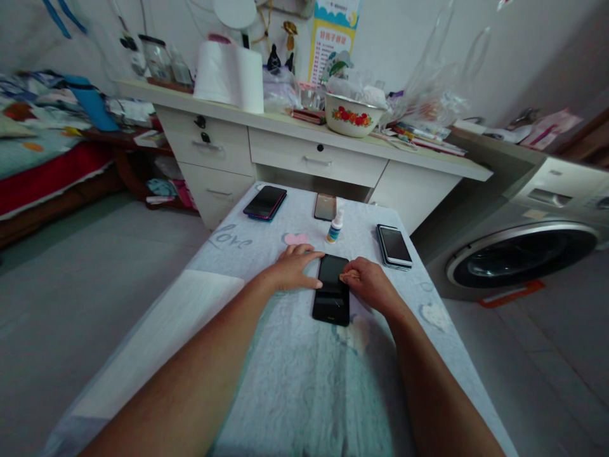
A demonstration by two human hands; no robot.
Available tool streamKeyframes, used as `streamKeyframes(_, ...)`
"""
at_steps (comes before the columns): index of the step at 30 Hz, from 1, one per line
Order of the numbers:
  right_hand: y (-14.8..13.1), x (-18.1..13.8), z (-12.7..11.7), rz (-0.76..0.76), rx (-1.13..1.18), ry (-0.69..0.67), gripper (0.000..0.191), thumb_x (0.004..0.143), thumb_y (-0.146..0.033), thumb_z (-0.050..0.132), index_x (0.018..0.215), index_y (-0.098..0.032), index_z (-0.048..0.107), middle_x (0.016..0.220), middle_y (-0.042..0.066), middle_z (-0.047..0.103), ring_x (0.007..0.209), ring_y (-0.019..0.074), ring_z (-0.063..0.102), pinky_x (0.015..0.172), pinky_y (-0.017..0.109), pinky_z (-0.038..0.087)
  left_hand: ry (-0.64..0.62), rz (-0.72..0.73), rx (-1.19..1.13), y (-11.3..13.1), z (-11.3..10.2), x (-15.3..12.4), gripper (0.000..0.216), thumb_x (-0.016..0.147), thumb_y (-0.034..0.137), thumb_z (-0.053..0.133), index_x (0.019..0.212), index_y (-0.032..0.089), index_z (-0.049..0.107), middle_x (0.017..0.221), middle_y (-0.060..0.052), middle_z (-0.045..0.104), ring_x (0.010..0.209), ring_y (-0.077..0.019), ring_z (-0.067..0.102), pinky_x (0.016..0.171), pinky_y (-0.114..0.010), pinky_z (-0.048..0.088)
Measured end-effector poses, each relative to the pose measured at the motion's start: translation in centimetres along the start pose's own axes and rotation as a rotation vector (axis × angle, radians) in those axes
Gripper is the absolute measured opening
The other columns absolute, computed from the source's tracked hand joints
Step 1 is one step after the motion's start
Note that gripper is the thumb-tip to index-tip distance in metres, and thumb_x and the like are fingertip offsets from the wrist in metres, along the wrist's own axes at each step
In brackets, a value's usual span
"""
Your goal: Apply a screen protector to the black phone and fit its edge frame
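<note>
At the left edge of the frame there is a bed (42, 158) with a red side. To the right of it, near the upper left, a blue bottle (90, 103) stands tilted. On the cloth-covered table (295, 393), above the centre, two phones (265, 202) lie stacked, the upper one with dark screen. At the centre is the left hand (295, 270), its fingers spread and not clenched; the thumb and the forefinger touch the left side of the black phone (332, 292). This phone lies flat, just right of the centre and a little lower. Above it are a brownish flat object (325, 207) and, near this, a small upright spray bottle (335, 228). The right hand (368, 282) is closed around a small orange-brown cloth (351, 275), at the right side of the black phone. Further right lies another phone stack (394, 246), white on top. At the right edge stands a washing machine (518, 241).
</note>
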State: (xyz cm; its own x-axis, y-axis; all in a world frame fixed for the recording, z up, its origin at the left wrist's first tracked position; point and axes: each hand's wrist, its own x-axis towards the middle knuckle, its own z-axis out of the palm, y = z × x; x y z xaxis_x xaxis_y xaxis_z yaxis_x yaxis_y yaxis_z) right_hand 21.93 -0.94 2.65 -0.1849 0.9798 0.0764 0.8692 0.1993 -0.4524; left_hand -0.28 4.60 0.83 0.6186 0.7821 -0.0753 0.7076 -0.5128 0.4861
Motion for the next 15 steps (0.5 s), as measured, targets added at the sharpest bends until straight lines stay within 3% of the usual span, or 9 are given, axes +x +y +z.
streamKeyframes(8,-0.9,-1.0,-1.6,-0.053,0.122,-0.24,0.006,0.077,-0.02,0.061,0.078,-0.017,0.067,0.079,0.001,0.064,0.072,0.0131,0.057,0.065,0.022,0.039,0.002,0.009,0.012,-0.1,0.1,0.1,0.08,0.071,0.053,0.067,0.142,0.03,0.038,0.147,-0.007,0.033,0.135,-0.0329,0.026,0.112,-0.043,0.026)
streamKeyframes(15,-1.2,-1.5,-2.1,-0.012,0.26,-0.413,0.007,0.075,-0.022,0.062,0.077,-0.016,0.065,0.071,0.0,0.064,0.066,0.013,0.057,0.058,0.021,0.039,-0.01,0.003,0.018,-0.1,0.1,0.1,0.079,0.072,0.053,0.066,0.143,0.03,0.038,0.148,-0.007,0.033,0.136,-0.0332,0.025,0.111,-0.043,0.026)
